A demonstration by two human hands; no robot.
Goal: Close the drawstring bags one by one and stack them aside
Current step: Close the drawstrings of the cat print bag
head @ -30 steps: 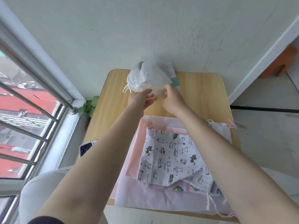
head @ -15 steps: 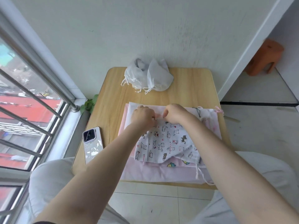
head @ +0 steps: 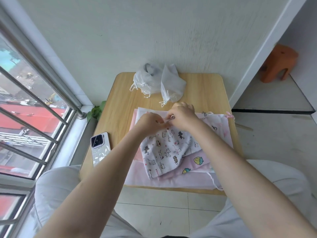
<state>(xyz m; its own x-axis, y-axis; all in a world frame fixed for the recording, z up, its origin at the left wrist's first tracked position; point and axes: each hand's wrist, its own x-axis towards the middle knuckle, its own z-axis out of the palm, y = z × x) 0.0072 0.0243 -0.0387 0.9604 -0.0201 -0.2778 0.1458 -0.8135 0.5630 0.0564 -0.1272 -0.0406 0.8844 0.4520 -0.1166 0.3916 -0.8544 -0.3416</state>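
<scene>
Head view, looking down over a seated person's two bare forearms to a small wooden surface (head: 202, 93) pushed against a pale wall. Both hands meet at the top edge of a cat-print drawstring bag (head: 164, 150), white cloth dotted with little cartoon cats. The left hand (head: 149, 123) has its grip curled tight on the bag's upper hem, and the right hand (head: 182, 115) has its grip pinched on the same hem just beside it, so the two hands touch. The bag's far end is lifted slightly by the hands, while its near end lies flat.

The cat-print bag sits on top of a pile of flat pink bags (head: 171, 181) that covers the near half of the surface. One of these, showing a strawberry print (head: 199, 159), peeks out beneath the cat bag's near right corner. At the pile's right edge, thin white cords (head: 213, 182) trail toward the near edge.

At the far end of the surface, against the wall, two white gauzy drawstring bags (head: 159, 81) lie side by side, bunched shut, with their cords loose.

A phone (head: 100, 146) in a pale case lies face down on the left side of the surface, apart from the pile. To the left is a barred window (head: 29, 107), with a small green plant (head: 96, 111) on the sill corner. An orange stool (head: 278, 63) stands on the floor at far right.
</scene>
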